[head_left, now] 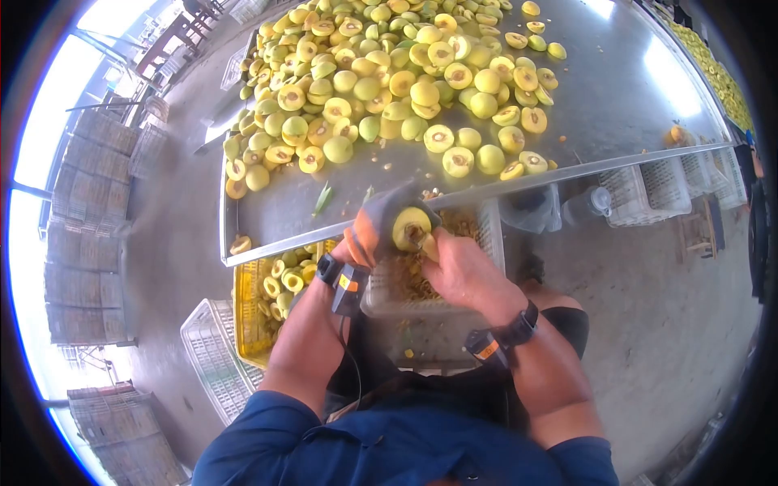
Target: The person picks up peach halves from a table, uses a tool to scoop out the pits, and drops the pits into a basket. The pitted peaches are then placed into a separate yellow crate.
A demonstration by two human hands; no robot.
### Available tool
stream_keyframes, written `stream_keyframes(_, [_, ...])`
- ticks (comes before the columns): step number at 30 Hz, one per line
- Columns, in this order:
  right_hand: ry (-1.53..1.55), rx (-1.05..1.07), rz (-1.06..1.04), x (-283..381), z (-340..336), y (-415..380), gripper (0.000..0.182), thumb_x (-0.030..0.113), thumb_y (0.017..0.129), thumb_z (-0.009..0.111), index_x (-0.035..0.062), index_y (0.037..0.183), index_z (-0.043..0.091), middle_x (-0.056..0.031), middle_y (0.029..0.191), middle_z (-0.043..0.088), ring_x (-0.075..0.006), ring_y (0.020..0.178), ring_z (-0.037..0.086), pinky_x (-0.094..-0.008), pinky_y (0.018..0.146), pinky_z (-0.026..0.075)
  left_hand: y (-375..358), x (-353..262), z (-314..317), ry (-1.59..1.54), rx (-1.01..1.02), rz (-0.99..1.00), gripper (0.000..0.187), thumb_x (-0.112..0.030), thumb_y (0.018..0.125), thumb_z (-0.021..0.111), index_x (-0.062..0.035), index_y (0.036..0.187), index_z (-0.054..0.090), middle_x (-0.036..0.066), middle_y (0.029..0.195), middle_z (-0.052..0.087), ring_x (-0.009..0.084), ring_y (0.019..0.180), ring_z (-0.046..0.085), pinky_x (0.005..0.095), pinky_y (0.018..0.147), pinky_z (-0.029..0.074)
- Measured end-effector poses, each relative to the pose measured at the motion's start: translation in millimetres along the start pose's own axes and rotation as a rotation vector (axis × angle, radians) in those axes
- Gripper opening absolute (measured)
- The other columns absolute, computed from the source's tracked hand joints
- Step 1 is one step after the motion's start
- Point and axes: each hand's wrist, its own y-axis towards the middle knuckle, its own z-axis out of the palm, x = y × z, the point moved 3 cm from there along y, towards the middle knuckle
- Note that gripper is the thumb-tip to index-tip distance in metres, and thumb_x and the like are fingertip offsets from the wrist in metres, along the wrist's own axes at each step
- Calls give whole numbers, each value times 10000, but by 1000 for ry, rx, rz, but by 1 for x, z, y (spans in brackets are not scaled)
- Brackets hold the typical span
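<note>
My left hand (377,223), in a grey and orange glove, holds a halved yellow fruit (411,228) with its cut face and brown centre turned up. My bare right hand (455,263) is closed at the fruit's right side; a small tool seems to reach from it into the centre, mostly hidden by the fingers. Both hands are just off the metal table's front edge (324,234), above a white crate (491,235) with brown pits and scraps. Heaped on the table are many halved green-yellow fruits (344,82).
A yellow crate (253,324) of halved fruits stands left of my legs, beside an empty-looking white crate (212,348). White baskets (640,194) and a clear plastic container (589,204) sit under the table's right side. Stacked trays (85,267) line the far left.
</note>
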Motion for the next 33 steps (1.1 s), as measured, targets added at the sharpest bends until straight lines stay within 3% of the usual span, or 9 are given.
stream_keyframes(4, [73,12,-75,-13,9,0,291,169,937,661,-49,1124,614,-297,960,714,-494,936,696,-517,836,543,0,28,3,-141,89,-207,403,-74,964,709,-7,1352,624,130,1172,753,227,1046,725,363,919,578])
stream_keyframes(9, [298,83,-71,-27,19,7,263,192,954,621,-47,1063,642,-192,867,705,-367,819,698,-467,795,545,-20,36,46,-92,-402,-162,346,-61,1005,656,-17,1347,639,105,1211,740,202,1087,709,344,931,567])
stream_keyframes(11, [321,106,-46,-27,23,7,255,191,959,610,-44,1051,649,-179,857,699,-341,820,696,-462,786,541,-18,5,44,-55,-504,-173,405,-46,937,702,-11,1335,637,155,1157,744,294,1041,721,381,899,576])
stream_keyframes(16, [67,-95,-29,-27,44,13,260,195,976,589,-55,1011,651,-168,811,687,-302,803,692,-442,764,538,-15,-3,38,455,-508,-159,486,-7,850,724,-1,1328,633,205,1108,745,369,999,723,423,856,583])
stream_keyframes(19, [273,-49,-245,-22,43,15,235,188,979,614,-45,983,645,-147,783,671,-250,658,651,-405,639,520,-17,5,35,555,-467,-141,509,18,827,711,4,1330,635,212,1093,754,368,995,732,423,848,586])
stream_keyframes(22, [695,456,310,-6,25,4,188,189,997,637,19,921,606,-85,745,607,-184,534,556,-367,517,446,-15,13,27,447,-417,-48,414,-58,873,703,13,1279,667,199,1035,770,356,946,746,392,831,588])
stream_keyframes(27, [1116,558,389,-6,32,-7,230,191,1058,578,95,858,518,28,675,459,-89,480,454,-296,442,390,-8,-12,18,-127,-278,-4,316,-235,995,634,18,1159,728,155,951,779,300,846,754,334,802,578])
stream_keyframes(30, [1155,586,384,-1,33,-11,245,200,1068,571,101,853,507,36,669,440,-87,486,452,-292,449,400,-8,-15,14,55,-280,175,381,-304,1061,563,26,1052,753,139,945,781,241,825,744,328,796,571])
stream_keyframes(33, [1111,604,336,-2,37,-15,235,206,1072,571,98,872,510,35,680,444,-83,496,457,-294,456,408,-10,-27,14,-312,-211,-117,471,-345,1088,511,41,963,749,135,948,778,203,846,729,332,815,565])
